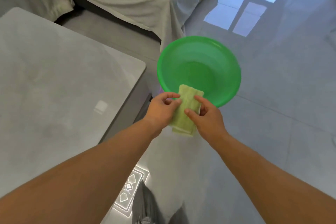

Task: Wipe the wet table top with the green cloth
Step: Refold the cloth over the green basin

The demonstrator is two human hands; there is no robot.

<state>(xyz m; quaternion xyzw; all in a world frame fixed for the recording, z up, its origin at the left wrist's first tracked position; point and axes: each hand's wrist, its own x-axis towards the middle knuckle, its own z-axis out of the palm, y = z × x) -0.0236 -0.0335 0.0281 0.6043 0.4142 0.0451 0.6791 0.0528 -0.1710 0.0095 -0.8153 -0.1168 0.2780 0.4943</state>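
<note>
- The person is holding the folded green cloth (188,96) in both hands, out over the tiled floor (272,105) and just above the near rim of a green plastic basin (181,54). Judging by that placing, the cloth is being folded or squeezed there so that any drips are falling into the basin rather than onto the floor.
- The left hand (161,109) is pinching the cloth's left edge between thumb and fingertips, and the right hand (207,118) is curling thumb and fingers round its right side. The two hands are sitting close together, with only the cloth's width between them.
- The cloth is running lengthwise between the hands, its far end overlapping the basin's rim and its near end drooping below the hands.
- The grey surface (63,78) is lying to the left, apart from the cloth, so the wiping is probably not yet begun. Its faint sheen is not enough to tell whether it is wet.
</note>
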